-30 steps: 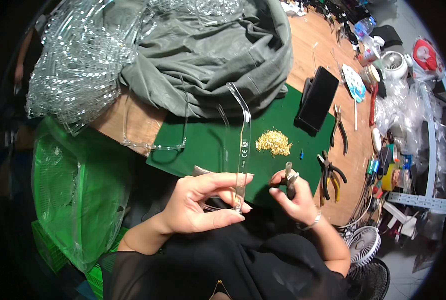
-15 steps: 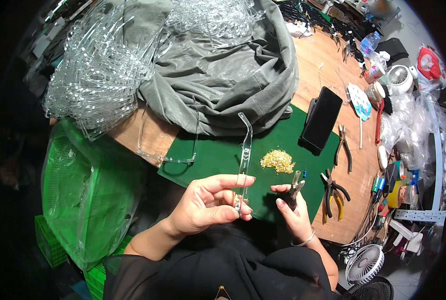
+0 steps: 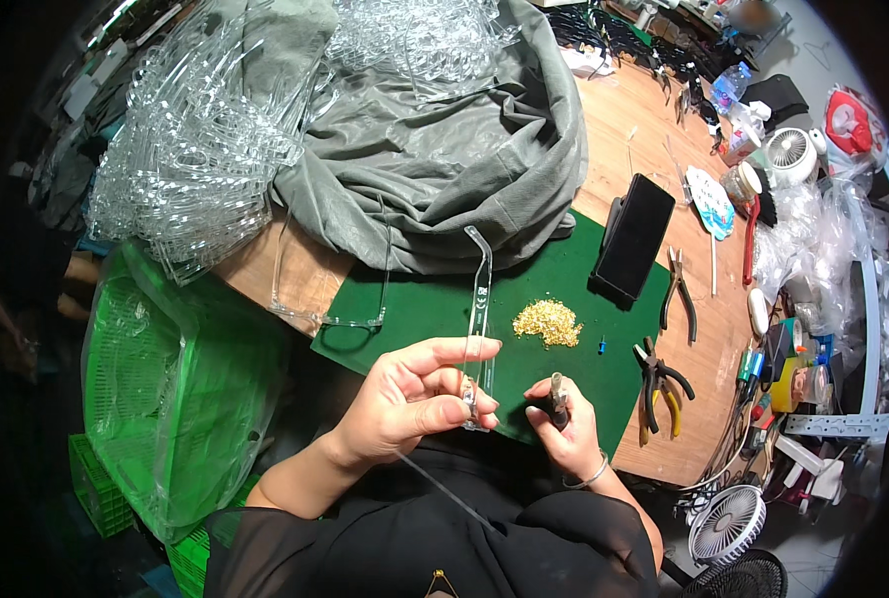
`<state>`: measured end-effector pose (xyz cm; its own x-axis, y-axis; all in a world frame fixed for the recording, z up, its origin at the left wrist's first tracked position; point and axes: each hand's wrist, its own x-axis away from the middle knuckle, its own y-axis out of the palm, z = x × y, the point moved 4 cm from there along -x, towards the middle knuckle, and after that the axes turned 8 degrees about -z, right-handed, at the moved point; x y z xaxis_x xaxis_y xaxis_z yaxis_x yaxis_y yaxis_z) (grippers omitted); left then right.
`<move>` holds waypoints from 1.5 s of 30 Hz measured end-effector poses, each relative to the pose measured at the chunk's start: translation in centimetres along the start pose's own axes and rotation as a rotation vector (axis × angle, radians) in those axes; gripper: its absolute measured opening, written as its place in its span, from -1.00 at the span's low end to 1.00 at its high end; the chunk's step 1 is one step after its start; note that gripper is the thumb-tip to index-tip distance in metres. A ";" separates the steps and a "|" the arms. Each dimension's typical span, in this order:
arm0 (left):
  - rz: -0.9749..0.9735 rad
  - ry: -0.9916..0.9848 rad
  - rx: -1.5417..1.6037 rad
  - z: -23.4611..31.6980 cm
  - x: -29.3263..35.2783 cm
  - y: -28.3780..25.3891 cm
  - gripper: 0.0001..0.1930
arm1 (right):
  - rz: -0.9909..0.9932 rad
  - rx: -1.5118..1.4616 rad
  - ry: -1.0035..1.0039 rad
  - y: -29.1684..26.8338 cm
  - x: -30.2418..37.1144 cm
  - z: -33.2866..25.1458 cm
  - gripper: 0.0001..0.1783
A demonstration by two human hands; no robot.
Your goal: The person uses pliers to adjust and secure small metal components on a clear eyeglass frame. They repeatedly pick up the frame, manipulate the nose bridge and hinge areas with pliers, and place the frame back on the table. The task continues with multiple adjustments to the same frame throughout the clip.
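My left hand (image 3: 415,394) is closed on a clear plastic eyeglass frame (image 3: 480,299), pinching it near the hinge; one temple stands up with its curved tip at the top. Below this hand a thin grey strip (image 3: 449,490) slants across my black clothing; I cannot tell if it belongs to the frame. My right hand (image 3: 572,434) is closed around dark-handled pliers (image 3: 558,394), their jaws pointing up, apart from the frame. Beyond both hands a heap of tiny gold-coloured metal parts (image 3: 547,324) lies on the green mat (image 3: 435,289). Beside it sits a small blue piece (image 3: 601,345).
Another clear eyeglass frame (image 3: 353,322) lies at the mat's left. Many clear frames (image 3: 195,149) are piled on grey cloth (image 3: 415,149). A phone (image 3: 634,239), pliers (image 3: 678,294) and yellow-and-black pliers (image 3: 661,389) lie right. A green crate (image 3: 180,389) stands left.
My right hand has moved left with the pliers, closer to the left hand, and the pliers have turned. The eyeglass frame has shifted slightly left. The thin grey strip now shows below the left hand.
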<state>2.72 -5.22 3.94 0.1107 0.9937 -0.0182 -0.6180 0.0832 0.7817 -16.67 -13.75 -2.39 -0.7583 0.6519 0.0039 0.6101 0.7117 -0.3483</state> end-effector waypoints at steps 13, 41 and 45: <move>-0.119 0.070 0.226 -0.3 -0.9 -1.1 -0.41 | 0.049 0.020 -0.105 0.0 0.2 0.3 -0.79; 0.514 0.065 -2.056 1.8 0.1 -7.5 -0.33 | 0.459 0.382 -0.444 1.5 2.1 0.9 -0.62; 0.482 0.322 -1.872 5.0 0.2 -5.9 -0.40 | 0.562 0.320 -0.290 2.4 1.9 -0.6 -0.61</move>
<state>10.28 -5.92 2.49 -0.2800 0.9105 -0.3044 -0.4825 -0.4076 -0.7753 -16.47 -10.67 -2.63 -0.4064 0.7705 -0.4912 0.8632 0.1474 -0.4829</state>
